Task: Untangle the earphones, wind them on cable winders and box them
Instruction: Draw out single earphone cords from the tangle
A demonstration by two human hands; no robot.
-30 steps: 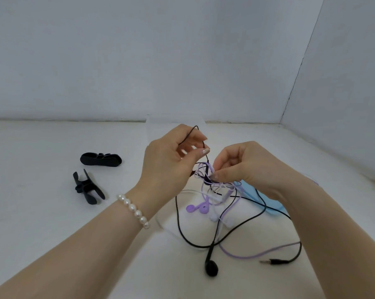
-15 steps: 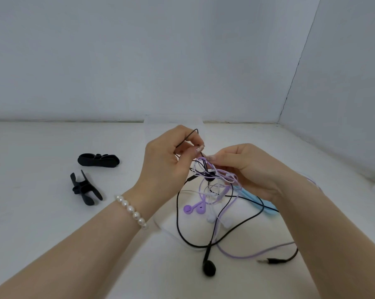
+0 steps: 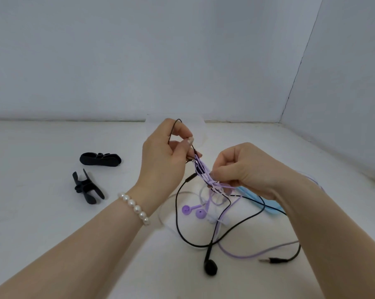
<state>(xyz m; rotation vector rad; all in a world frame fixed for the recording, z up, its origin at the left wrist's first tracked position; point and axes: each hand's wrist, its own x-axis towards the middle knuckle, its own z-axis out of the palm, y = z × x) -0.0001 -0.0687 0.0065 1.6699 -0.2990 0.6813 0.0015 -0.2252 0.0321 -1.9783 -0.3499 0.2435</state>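
1. Pale grey walls are meeting in a corner at about 2 o'clock, and a white bench is running beneath them across the whole view.
2. Two bare forearms are reaching in from 7 and 5 o'clock; a pearl bracelet is sitting on the left wrist.
3. The left hand is pinching a loop of black cable between thumb and curled fingers, raised above the bench.
4. The right hand is pinching the knot of purple cable with curled fingertips, just beside the left hand.
5. A light blue item is lying under the right wrist, at 3 o'clock from the knot; what it is cannot be told.
6. Two black cable winders are lying at 9 o'clock, well apart from the hands.
7. A black earbud is resting on the bench at 6 o'clock.
8. Two purple earbuds are hanging below the knot.
9. A black jack plug is lying at 5 o'clock.
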